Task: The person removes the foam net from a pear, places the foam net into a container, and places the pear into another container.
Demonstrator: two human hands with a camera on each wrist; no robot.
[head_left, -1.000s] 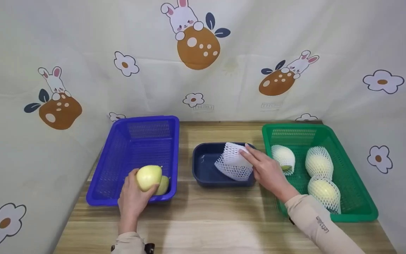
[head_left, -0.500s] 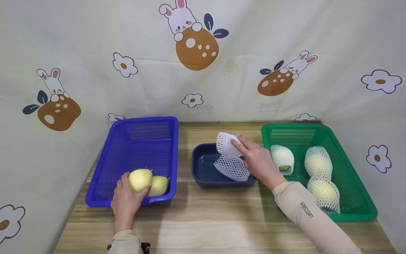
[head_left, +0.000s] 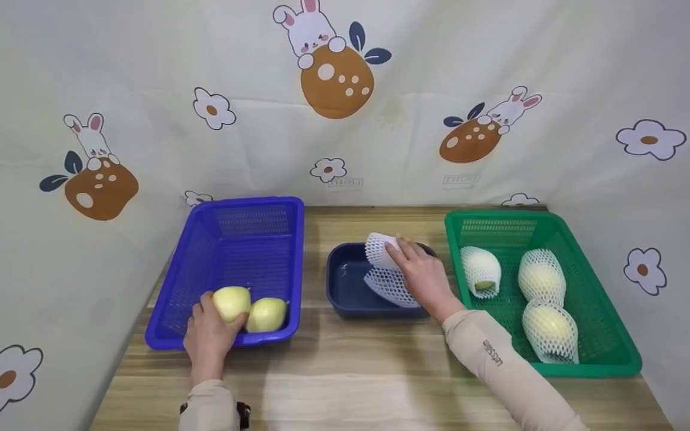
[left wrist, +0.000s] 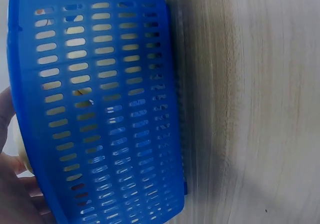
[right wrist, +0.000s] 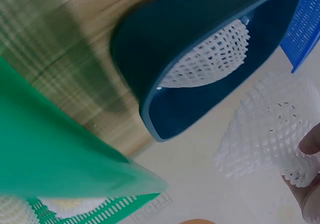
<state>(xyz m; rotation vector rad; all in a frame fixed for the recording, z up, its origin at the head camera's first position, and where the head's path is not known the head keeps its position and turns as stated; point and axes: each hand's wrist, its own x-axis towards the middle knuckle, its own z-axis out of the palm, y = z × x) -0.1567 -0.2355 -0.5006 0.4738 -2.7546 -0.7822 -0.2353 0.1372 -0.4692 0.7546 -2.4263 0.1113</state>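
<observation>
My left hand curls round a pale yellow-green pear at the near end of the blue basket. Just right of it in the basket lies a second, similar pear. My right hand pinches a white foam net sleeve above the dark blue tray. Another foam net lies inside that tray. In the left wrist view, the basket's slotted wall hides most of the held pear; only some fingers show at the left edge.
On the right, a green basket holds three fruits in foam nets, one of them a net-wrapped fruit near its middle. The wooden tabletop runs in front of the containers. A printed curtain hangs behind.
My left hand has lowered the pear leftward and down into the blue basket, beside the other pear. The right hand has lifted one foam net off the other and shifted left with it.
</observation>
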